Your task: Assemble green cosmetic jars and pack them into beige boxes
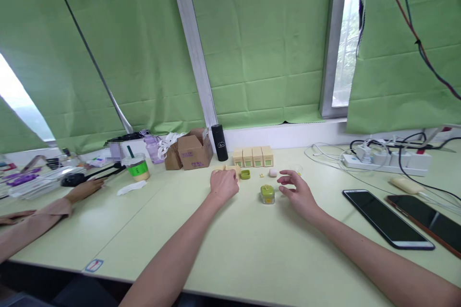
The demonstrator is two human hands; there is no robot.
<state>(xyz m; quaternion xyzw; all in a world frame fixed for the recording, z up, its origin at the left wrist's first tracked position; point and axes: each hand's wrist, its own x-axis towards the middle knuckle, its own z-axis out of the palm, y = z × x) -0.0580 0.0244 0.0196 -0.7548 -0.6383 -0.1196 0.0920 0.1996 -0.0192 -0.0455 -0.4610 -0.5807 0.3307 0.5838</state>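
Observation:
My left hand [224,184] is closed, knuckles up, in the middle of the table. Just beyond it, a pale tan carton [234,169] shows in part; the hand hides the rest, and whether the fingers grip it is unclear. To its right lies a small green open tray-like piece [245,174]. My right hand [297,193] hovers with fingers apart, holding nothing. Beside its fingertips stands a little clear jar with a green lid [267,194]. Behind the jar are a pale pink cylindrical piece [272,172] and a tiny yellow piece [261,175].
Several small tan boxes [252,157] stand in a row at the back, near a black bottle [219,143] and a cardboard box [194,149]. Two phones [387,218] [428,216] and a power strip [389,160] with cables lie right. Another person's arm [54,213] rests left, near a drink cup [138,169].

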